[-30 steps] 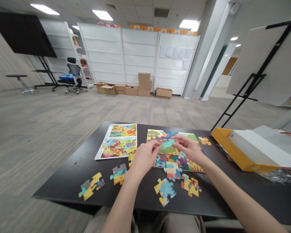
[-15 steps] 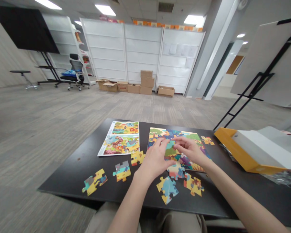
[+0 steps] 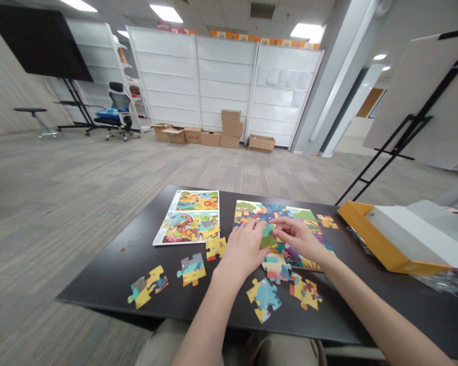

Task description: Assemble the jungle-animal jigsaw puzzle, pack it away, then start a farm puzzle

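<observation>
From my end, I have the left hand [image 3: 245, 249] laid over the puzzle, its fingers extended and thumb spread wide, closed around nothing. The right hand's [image 3: 298, 238] fingers are half curled with the thumb apart; I can't tell whether they pinch anything.

Between the two sits a green-and-teal puzzle section [image 3: 268, 238], partly hidden by the left hand. It lies on the colorful puzzle picture [image 3: 303, 213], a tree visible at its upper left corner. Just below I see a pale-and-blue piece [image 3: 277, 267], then a light-blue piece with yellow edges [image 3: 264, 299]. A yellow piece [image 3: 216, 248] is beside the printed sheet [image 3: 187, 223], all on the black table [image 3: 103, 269].

A second ago I had the left fingertips at the section's edge; since then that hand has spread across it, uncovering the yellow piece. Over the last half second, little has changed.
</observation>
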Demonstrator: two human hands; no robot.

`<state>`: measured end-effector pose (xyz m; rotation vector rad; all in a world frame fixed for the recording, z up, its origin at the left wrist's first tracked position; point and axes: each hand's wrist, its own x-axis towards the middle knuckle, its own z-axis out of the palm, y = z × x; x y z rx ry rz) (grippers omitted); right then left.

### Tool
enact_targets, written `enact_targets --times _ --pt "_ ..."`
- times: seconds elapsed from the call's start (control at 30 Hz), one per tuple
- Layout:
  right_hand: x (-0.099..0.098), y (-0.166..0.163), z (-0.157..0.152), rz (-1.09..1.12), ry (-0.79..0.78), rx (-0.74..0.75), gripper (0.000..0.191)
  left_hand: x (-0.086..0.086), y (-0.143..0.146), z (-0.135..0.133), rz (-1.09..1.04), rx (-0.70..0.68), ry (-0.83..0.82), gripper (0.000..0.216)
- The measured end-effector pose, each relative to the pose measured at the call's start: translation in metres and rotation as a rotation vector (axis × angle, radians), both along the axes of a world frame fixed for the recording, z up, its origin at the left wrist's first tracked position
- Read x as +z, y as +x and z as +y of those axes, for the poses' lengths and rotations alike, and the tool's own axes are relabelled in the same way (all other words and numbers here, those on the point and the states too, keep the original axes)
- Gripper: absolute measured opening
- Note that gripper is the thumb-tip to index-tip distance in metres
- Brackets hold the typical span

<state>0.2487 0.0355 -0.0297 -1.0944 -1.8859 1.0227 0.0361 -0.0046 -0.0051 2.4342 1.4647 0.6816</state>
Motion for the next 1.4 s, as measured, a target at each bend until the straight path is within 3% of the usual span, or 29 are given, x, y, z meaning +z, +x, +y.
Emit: enact_targets --times 0.43,0.83,0.9,0.97,1.1,1.23,1.4 --pt "0.000 0.002 -0.001 -0.028 0.024 0.002 0.030 0.003 0.002 -0.003 0.017 -0.007 -0.013 0.050" --pt "0.006 -0.001 0.000 0.019 0.013 -0.001 0.039 0.006 -0.006 0.001 -0.091 -0.036 -0.013 0.052" --pt "0.008 0.000 0.000 0.031 0.021 -0.014 0.041 0.008 -0.019 0.005 -0.105 0.033 -0.021 0.044" --pt "0.010 0.001 0.000 0.043 0.035 -0.033 0.042 0.007 -0.037 0.010 -0.063 0.211 -0.037 0.037" --pt "0.009 0.002 0.000 0.046 0.046 -0.042 0.041 0.000 -0.077 0.016 0.211 0.505 -0.140 0.035" --pt "0.006 0.003 0.000 0.050 0.034 -0.030 0.037 -0.009 -0.096 0.015 0.309 0.502 -0.219 0.035" --pt "0.006 0.002 -0.001 0.047 0.041 -0.031 0.039 -0.010 -0.095 0.015 0.312 0.490 -0.195 0.036"
